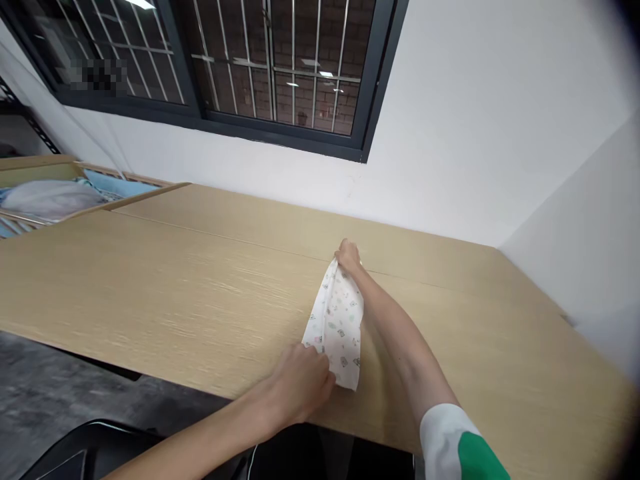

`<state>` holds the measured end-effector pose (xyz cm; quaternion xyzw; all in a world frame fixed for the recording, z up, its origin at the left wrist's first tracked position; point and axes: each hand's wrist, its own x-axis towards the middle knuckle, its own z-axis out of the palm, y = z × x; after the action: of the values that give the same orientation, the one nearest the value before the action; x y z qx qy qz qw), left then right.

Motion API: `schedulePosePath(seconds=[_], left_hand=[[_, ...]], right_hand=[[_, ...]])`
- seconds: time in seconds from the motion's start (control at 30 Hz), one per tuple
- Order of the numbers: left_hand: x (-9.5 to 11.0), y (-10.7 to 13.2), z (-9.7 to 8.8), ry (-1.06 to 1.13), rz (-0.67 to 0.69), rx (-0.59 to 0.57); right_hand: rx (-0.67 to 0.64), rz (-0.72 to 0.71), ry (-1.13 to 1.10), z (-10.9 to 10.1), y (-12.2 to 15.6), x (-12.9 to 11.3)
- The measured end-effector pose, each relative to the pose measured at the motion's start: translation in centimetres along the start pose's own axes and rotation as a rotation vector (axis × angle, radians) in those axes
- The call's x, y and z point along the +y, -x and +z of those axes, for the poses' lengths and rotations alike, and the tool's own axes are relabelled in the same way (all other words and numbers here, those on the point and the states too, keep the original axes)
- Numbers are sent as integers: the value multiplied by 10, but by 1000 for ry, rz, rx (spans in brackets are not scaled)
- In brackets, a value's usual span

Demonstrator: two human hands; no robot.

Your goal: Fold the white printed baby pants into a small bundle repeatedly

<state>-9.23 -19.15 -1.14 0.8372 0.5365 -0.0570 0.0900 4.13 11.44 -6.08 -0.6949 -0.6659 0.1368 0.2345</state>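
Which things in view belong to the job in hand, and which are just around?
In the job:
- white printed cloth, held by left hand and right hand
- wooden table

Just around:
- barred window
- wood-sided box with fabric

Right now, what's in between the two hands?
A white patterned cloth: the head view shows it stretching from the left hand to the right hand.

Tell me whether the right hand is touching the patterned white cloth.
Touching. The head view shows the right hand closed on the far end of the patterned white cloth, which narrows into the grip with no gap between.
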Motion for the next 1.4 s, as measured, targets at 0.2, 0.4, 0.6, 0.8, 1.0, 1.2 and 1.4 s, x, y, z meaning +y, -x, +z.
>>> schedulePosePath(seconds=[0.2,0.4,0.6,0.8,1.0,1.2,1.4], left_hand=[[-12,1,11,-83,-93,-31],[15,4,41,-119,21,162],[65,-14,52,-12,128,261],[68,3,101,80,-143,530],[63,20,156,-13,-168,809],[55,24,154,-123,-93,777],[52,27,153,-70,-94,734]], right_hand=[[-35,-41,15,12,9,-8],[-31,-340,-42,2,62,-16],[-434,-890,-208,-15,154,-3],[-719,-1010,-236,-33,203,19],[-802,-1101,-162,-38,229,32],[-665,-1149,-25,-17,212,48],[-501,-993,121,2,146,65]])
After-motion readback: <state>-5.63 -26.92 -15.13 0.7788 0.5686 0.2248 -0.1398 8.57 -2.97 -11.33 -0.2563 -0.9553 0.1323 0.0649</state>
